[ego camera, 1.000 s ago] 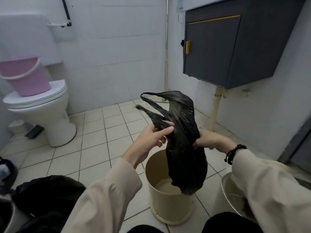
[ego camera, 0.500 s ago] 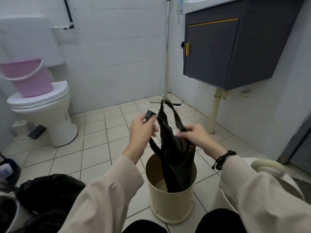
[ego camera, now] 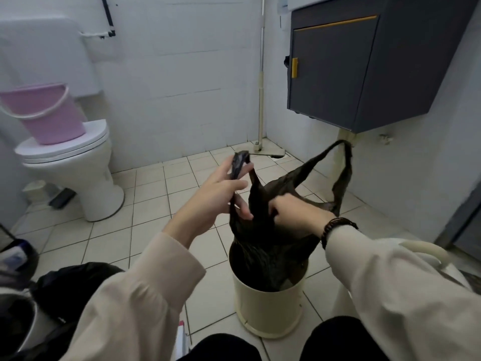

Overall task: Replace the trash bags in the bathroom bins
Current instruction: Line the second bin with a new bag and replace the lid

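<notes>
A round cream bin (ego camera: 268, 311) stands on the tiled floor in front of me. A black trash bag (ego camera: 270, 251) hangs with its lower part inside the bin. My left hand (ego camera: 223, 194) grips the bag's left handle strap, which sticks up past my fingers. My right hand (ego camera: 296, 212) holds the bag's rim at its mouth, fingers tucked inside. The bag's right handle loop (ego camera: 341, 168) stands free above my right wrist. The bottom of the bin is hidden by the bag.
A full black bag (ego camera: 70, 290) lies at lower left beside another bin (ego camera: 15, 316). A cream lid (ego camera: 426, 254) sits at right. A toilet (ego camera: 75, 165) carries a pink bucket (ego camera: 49, 113). A grey cabinet (ego camera: 364, 66) hangs on the right wall; a mop (ego camera: 261, 82) leans in the corner.
The bag has dropped deeper into the bin and its mouth has been pulled wider. My right hand moved from the handle down to the rim, and the right loop swung free.
</notes>
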Demonstrator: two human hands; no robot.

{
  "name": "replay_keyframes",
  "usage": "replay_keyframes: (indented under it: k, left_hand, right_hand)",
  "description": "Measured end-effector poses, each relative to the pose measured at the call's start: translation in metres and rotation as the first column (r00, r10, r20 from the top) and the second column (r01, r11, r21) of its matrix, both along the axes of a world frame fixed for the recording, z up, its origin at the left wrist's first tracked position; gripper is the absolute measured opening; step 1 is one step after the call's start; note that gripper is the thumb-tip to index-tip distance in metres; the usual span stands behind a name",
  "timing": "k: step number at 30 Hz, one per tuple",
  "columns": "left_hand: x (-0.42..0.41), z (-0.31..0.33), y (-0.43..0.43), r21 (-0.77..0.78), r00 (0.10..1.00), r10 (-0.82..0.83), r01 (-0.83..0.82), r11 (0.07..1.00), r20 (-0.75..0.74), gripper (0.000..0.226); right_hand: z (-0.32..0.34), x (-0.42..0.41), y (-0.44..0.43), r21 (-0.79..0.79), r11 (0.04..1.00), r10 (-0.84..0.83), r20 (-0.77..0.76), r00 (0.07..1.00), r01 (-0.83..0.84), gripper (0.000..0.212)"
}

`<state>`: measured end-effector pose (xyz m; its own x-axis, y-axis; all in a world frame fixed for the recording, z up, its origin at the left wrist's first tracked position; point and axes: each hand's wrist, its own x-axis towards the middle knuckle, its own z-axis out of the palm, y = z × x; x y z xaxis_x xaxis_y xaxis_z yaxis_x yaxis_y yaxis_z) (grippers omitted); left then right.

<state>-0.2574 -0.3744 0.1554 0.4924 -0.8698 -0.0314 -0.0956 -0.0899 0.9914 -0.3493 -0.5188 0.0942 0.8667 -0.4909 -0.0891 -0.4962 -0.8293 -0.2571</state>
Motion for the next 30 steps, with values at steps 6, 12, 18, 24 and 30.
replay_keyframes:
  k: [6,12,18,24,30]
  left_hand:
    - [0.043,-0.028,0.039,0.017,0.972,0.17,-0.169,0.985,-0.161,0.076]
    - [0.025,-0.031,0.026,-0.195,0.299,0.411,-0.551,0.811,0.861,0.035]
    - [-0.026,-0.094,-0.026,0.139,0.67,-0.065,-0.058,0.989,0.74,0.015]
    - [0.024,-0.154,-0.058,0.537,0.116,-0.525,-0.218,0.815,0.843,0.069]
    - [0.081,-0.188,-0.11,0.619,0.368,-0.531,-0.181,0.764,0.763,0.075]
  right_hand:
    - [-0.018,-0.022,-0.009,0.245,0.969,0.008,-0.157,0.987,0.031,0.083]
    - [-0.037,-0.013,0.011,0.645,0.749,0.003,0.227,0.974,-0.152,0.064]
    - [-0.047,-0.004,0.023,0.276,0.957,0.053,0.134,0.99,-0.088,0.027]
    - [-0.088,-0.002,-0.016,-0.341,0.94,-0.083,-0.243,0.966,-0.005,0.064]
    - [-0.125,0.026,-0.078,-0.045,0.988,-0.151,-0.138,0.979,0.146,0.073]
